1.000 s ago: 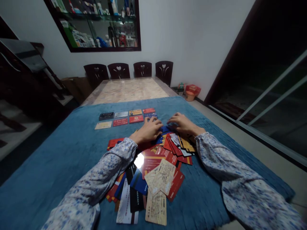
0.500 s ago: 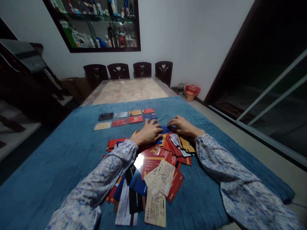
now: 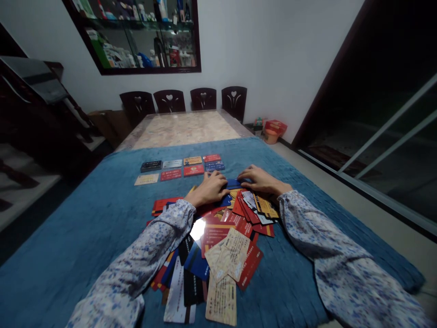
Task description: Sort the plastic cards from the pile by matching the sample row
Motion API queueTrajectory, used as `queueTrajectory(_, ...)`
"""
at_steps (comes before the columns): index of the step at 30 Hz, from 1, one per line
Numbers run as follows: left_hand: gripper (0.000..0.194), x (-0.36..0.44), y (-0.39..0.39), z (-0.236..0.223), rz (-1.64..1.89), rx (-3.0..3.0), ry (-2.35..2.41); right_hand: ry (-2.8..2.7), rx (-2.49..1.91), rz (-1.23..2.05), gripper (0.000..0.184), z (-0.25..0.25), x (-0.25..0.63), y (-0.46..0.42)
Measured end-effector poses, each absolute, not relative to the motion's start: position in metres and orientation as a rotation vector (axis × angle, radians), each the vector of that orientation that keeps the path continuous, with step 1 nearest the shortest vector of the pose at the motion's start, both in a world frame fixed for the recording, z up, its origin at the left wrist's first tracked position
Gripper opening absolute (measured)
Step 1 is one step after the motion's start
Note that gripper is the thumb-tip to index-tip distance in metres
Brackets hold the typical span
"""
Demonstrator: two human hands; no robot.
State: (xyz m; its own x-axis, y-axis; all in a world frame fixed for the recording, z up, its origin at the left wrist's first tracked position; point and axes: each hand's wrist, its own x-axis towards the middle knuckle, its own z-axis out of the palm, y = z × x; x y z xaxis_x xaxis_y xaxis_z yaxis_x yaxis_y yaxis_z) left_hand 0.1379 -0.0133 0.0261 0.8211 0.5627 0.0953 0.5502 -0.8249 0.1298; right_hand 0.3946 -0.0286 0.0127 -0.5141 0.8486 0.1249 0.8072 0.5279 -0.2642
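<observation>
A blue card (image 3: 234, 184) lies at the far edge of a loose heap of cards, between my two hands. My left hand (image 3: 209, 187) is at its left end, fingers curled in against it. At its right end, the bent fingers of my right hand (image 3: 258, 179) press on the card. Whether other cards lie under it is hidden. Toward me spreads the heap, with red cards (image 3: 218, 234), beige cards (image 3: 221, 298), a black card (image 3: 193, 288) and yellow cards (image 3: 264, 206). My left forearm covers part of it.
Beyond my hands, cards lie in two rows, among them black (image 3: 151, 166), silver (image 3: 172, 163), yellow (image 3: 192, 160) and red (image 3: 193, 170) ones. A blue cloth (image 3: 102, 218) covers the near table. Dark chairs (image 3: 169, 101) stand at the far end.
My left hand's fingers have shifted slightly left, and more of the blue card shows between the hands. My right hand has barely moved.
</observation>
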Motion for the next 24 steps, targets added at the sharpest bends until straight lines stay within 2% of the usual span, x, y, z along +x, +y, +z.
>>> queueTrajectory(10, 0.026, 0.138, -0.011, 0.026, 0.251, 2.881, 0.936, -2.507, -1.372, 0.299, 0.038, 0.017, 0.393, -0.032)
queueTrajectory(20, 0.029, 0.135, -0.009, 0.032, 0.294, 2.885, 0.929, -2.459, -1.346, 0.275, 0.031, 0.022, 0.388, -0.037)
queueTrajectory(24, 0.032, 0.134, -0.01, 0.037, 0.332, 2.883, 0.948, -2.429, -1.31, 0.254, 0.036, 0.025, 0.383, -0.04)
